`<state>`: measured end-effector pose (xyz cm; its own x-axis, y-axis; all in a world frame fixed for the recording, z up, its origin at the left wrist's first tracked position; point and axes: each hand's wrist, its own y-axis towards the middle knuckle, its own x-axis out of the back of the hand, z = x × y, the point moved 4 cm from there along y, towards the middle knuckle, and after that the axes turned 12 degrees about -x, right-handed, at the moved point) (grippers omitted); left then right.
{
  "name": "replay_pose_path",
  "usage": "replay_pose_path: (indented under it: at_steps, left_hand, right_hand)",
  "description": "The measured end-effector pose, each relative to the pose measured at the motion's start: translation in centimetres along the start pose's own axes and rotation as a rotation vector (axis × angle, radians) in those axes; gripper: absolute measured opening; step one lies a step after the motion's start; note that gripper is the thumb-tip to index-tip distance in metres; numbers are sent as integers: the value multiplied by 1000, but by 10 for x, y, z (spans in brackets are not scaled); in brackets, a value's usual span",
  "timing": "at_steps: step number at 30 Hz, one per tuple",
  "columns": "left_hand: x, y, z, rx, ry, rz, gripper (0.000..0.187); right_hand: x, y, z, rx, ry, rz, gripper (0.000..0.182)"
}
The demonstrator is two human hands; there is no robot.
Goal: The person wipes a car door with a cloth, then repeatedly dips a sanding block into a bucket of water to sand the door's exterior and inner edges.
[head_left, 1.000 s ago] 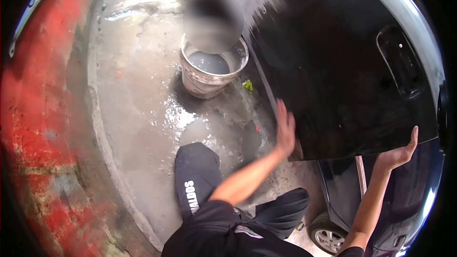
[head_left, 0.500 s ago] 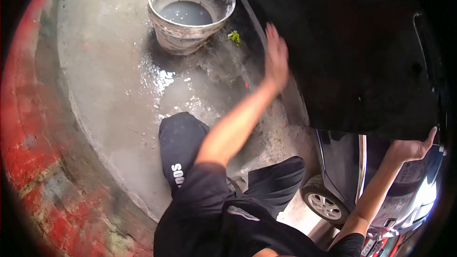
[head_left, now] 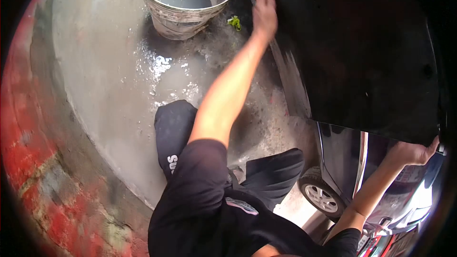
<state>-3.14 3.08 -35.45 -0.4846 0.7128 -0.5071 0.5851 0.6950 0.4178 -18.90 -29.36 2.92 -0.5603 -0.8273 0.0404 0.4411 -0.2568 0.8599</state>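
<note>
A large glossy black car panel (head_left: 362, 62) stands along the right side of the view. My left hand (head_left: 264, 15) lies with stretched fingers at the panel's lower left edge, near the pale grey strip (head_left: 297, 85). Nothing shows between these fingers, though the palm is hidden. At the panel's near right corner, my right hand (head_left: 416, 153) grips its edge, thumb up and the other fingers mostly hidden.
A dirty bucket (head_left: 178, 21) with grey water stands on the wet concrete floor (head_left: 104, 71). Beside it lies a small yellow-green scrap (head_left: 233, 22). A dark car with a wheel (head_left: 322, 196) is at lower right. A red-stained wall (head_left: 43, 181) curves along the left.
My left hand has moved up and slightly left along the panel's edge. My right hand keeps its hold at the corner. The view has shifted slightly.
</note>
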Motion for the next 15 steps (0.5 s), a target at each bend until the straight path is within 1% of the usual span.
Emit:
replay_pose_path:
  at_steps: [1, 2, 3, 4, 5, 7, 8, 9, 10, 11, 12, 13, 14, 15]
  left_hand:
    - [-2, 4, 11, -7, 4, -1, 62]
    - [-7, -10, 23, -134, 190, 0, 59]
    - [-16, -30, 36, -270, 378, 12, 56]
    - [-64, -87, 78, 233, 670, 143, 62]
    - [-36, -130, -60, 25, 188, 75, 62]
    - [-52, -239, -108, 134, 164, 212, 63]
    - [-59, -266, -114, 178, 178, 280, 63]
    - [-57, -240, -107, 172, 169, 275, 63]
    - [-47, -197, -96, 141, 128, 193, 64]
    - [-34, -153, -71, 107, 93, 121, 65]
    - [-24, -104, -28, -31, 113, 55, 63]
    - [-13, -56, 18, -157, 195, 56, 61]
    - [4, -18, 5, 95, 38, 47, 61]
    - [-3, -20, 0, 38, 58, 48, 62]
  right_hand:
    - [3, 8, -7, 10, 31, 16, 31]
    - [10, 17, -13, 6, 26, 19, 31]
    - [18, 21, -18, 95, -29, 16, 30]
    - [19, 20, -20, 187, -70, 5, 30]
    - [17, 16, -15, 183, -65, 4, 30]
    - [9, 13, -3, 144, 21, 58, 30]
    - [4, 12, 1, 156, 23, 65, 30]
    - [3, 10, 1, 89, 66, 31, 29]
    - [3, 9, 0, 13, 95, 12, 29]
    - [2, 5, 1, 9, 84, 18, 29]
    - [-1, 2, 1, -3, 44, 12, 30]
    - [-2, 1, 1, -16, 1, 14, 31]
    - [-2, 3, 0, -11, 3, 14, 31]
    - [-1, 9, -4, -26, 55, 14, 33]
